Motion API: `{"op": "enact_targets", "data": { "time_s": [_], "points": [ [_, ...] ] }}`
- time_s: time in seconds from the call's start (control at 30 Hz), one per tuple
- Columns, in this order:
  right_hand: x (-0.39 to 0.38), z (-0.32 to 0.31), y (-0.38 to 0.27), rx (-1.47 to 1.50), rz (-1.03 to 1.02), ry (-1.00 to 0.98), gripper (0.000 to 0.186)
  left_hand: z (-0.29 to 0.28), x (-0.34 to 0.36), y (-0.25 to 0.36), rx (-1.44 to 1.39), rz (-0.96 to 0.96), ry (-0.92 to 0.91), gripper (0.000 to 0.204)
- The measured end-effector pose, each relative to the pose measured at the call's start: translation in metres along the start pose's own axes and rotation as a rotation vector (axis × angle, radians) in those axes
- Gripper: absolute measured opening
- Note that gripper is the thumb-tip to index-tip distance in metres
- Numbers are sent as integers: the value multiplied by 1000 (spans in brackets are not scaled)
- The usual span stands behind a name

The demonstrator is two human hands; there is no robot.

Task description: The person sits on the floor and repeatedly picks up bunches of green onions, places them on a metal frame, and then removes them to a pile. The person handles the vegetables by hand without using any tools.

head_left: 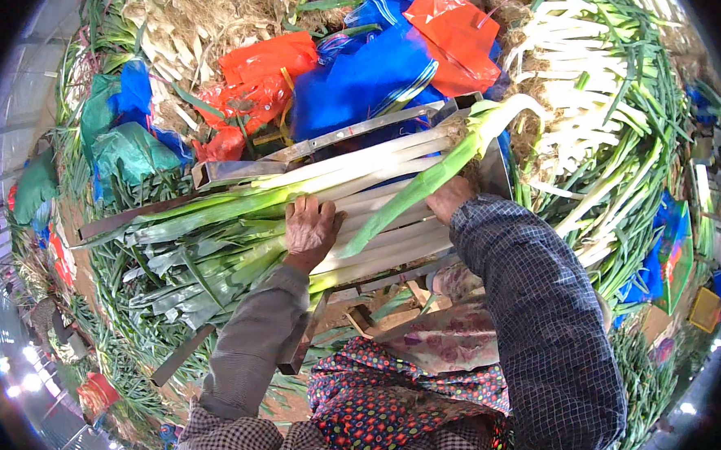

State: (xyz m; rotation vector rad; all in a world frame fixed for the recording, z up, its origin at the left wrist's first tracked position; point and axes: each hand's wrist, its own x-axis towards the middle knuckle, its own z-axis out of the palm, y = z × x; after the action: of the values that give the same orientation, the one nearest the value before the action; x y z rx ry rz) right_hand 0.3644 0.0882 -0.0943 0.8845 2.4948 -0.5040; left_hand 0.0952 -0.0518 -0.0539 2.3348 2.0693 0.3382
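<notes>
We have left hand (311, 229) resting on leeks (380, 167), fingers slightly spread; leeks lie in metal frame (340, 139); right hand (450, 199) near their right end, fingers hidden, can't tell.

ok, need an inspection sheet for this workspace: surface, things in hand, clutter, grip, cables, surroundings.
Surface: metal frame, set at a slant, leeks lying across it.
Things in hand: leeks side by side, white ends right, leaves left; one bent leek lies across the top.
Clutter: blue plastic, red plastic and green plastic beyond and left of the frame.
Grip: left hand palm down on the stalks; right hand near the white ends, fingers mostly hidden.
Cables: nothing seen.
Surroundings: leek pile at right, another at the far side; bright lights at lower left.
</notes>
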Motion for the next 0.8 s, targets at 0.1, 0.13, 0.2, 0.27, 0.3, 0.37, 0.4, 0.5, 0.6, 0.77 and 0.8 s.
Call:
{"op": "enact_targets", "data": {
  "time_s": [0.1, 0.13, 0.2, 0.27, 0.3, 0.37, 0.4, 0.5, 0.6, 0.77, 0.8],
  "points": [
    [6, 18, 9, 124, -62, 157, 38, 6, 0, -2, 47, 35, 53, 28],
    [11, 20, 9, 154, 3, 84, 37, 7, 1, -4, 17, 38, 58, 29],
    [17, 17, 5, 224, 97, -4, 38, 7, 1, -4, 44, 46, 72, 28],
    [17, 4, -2, 259, 121, 36, 37, 5, 0, -2, -36, -29, -55, 27],
    [15, -6, -4, 321, 194, -40, 36, 3, -1, 0, -27, -30, -40, 26],
    [5, -28, -12, 36, 133, -113, 37, -1, -1, 1, -5, -51, -15, 25],
    [0, -37, -16, 67, 133, -94, 38, -2, -1, 2, -2, -34, -10, 25],
    [-4, -59, -17, 109, 173, -175, 38, -5, 2, 2, -42, -51, -43, 21],
    [5, -59, -17, 73, 162, -131, 36, -2, 5, -1, -64, -42, -119, 17],
    [16, -36, -20, 202, -26, 161, 29, 2, 4, -4, -14, -11, -95, 19],
    [17, -33, -20, 250, 4, 106, 28, 3, 4, -4, -13, -7, -126, 20]
  ]
}}
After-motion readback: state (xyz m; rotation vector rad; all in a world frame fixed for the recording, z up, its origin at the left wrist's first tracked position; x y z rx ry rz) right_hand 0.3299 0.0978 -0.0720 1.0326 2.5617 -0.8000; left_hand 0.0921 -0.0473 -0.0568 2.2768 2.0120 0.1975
